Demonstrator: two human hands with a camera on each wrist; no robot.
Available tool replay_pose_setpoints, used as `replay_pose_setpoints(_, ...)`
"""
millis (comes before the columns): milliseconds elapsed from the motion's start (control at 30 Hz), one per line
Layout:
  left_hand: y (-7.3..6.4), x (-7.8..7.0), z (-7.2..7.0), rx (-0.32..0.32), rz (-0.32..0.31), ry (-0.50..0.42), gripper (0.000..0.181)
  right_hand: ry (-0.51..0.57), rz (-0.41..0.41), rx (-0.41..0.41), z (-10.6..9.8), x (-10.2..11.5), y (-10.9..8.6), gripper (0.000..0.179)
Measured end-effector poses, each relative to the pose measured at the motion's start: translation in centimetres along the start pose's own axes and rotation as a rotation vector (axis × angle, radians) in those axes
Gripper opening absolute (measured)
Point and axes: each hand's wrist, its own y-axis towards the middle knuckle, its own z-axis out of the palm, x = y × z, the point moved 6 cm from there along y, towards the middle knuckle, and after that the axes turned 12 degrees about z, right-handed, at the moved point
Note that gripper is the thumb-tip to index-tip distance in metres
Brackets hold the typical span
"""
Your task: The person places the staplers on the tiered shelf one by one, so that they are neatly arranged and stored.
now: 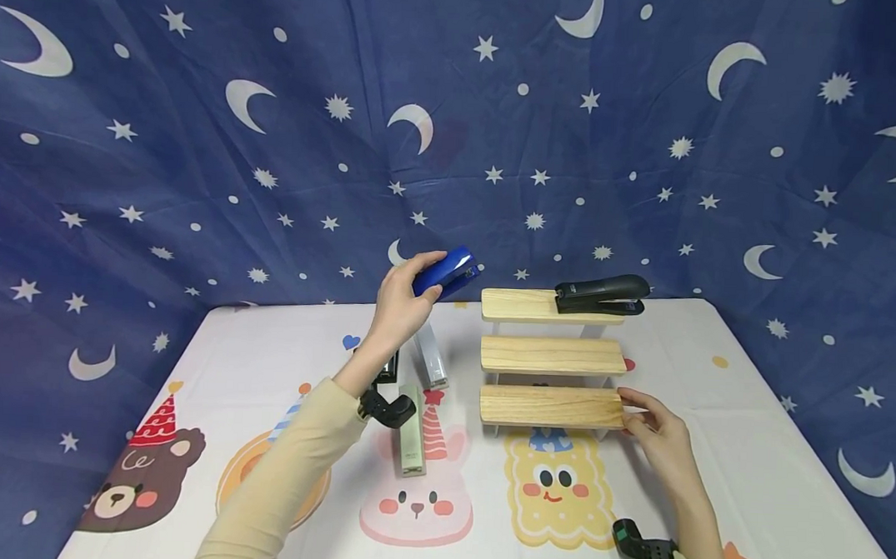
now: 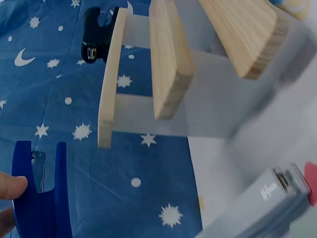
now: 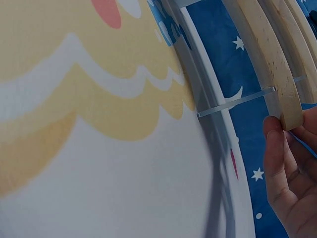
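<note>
In the head view my left hand [image 1: 405, 298] grips a blue stapler [image 1: 447, 271] in the air, left of the top step of a wooden three-step rack [image 1: 553, 357]. The left wrist view shows the same blue stapler [image 2: 42, 198] with fingertips on its side. My right hand [image 1: 659, 435] pinches the right end of the rack's lowest step; in the right wrist view thumb and fingers hold that wooden end [image 3: 292, 111]. A black stapler [image 1: 601, 294] lies on the right part of the top step.
Left of the rack, a grey-white stapler [image 1: 431, 354], a pale green stapler [image 1: 412, 432] and a partly hidden black object [image 1: 388, 369] lie on the white cartoon-printed tablecloth [image 1: 333, 508]. A blue curtain [image 1: 453, 163] with moons and stars hangs behind the table.
</note>
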Motion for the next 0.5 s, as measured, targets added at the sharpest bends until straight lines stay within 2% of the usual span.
replay_pose_setpoints(300,1.0,-1.9,2.0,0.082,0.078,0.010,0.044,0.009,-0.012,-0.014,0.0,0.0,-0.1,0.040)
replay_pose_setpoints(500,1.9,-2.2,3.8,0.195,0.101,-0.002,0.044,0.001,-0.003,-0.009,0.0,0.0,-0.1,0.040)
